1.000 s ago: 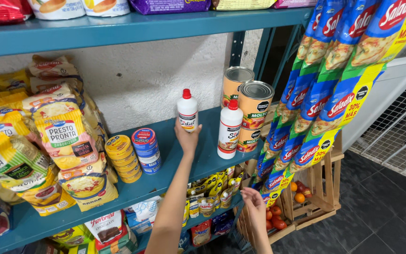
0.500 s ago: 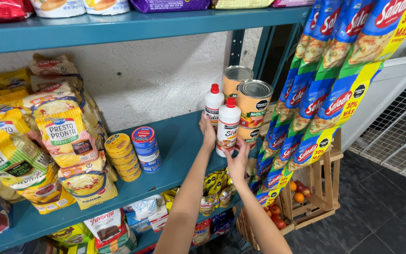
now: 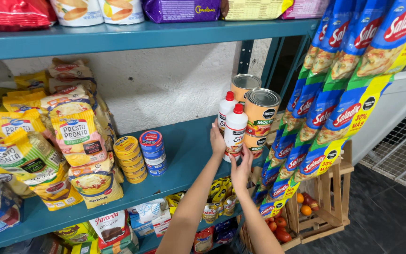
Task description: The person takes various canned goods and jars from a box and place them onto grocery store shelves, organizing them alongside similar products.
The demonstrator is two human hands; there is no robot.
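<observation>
Two white bottles with red caps stand on the teal shelf (image 3: 184, 155), one behind the other, just left of a pair of tall tins (image 3: 261, 117). Front bottle (image 3: 235, 129) upright, base near the shelf's front edge; rear bottle (image 3: 225, 110) at its 11 o'clock, touching or nearly so. Left hand (image 3: 217, 141) pressed flat against the front bottle's left side, fingers together. Right hand (image 3: 241, 168) cups the bottle's base from 6 o'clock, fingers spread upward along it. Whether either hand bears its weight, cannot tell. Judgement: placing looks nearly done, both bottles on the shelf and in line; only release, perhaps a last nudge, is left. Stacked round tins, yellow (image 3: 129, 157) and blue (image 3: 152, 151), sit at 9 o'clock, well apart. Snack packets (image 3: 334, 103) hang at 3 o'clock.
</observation>
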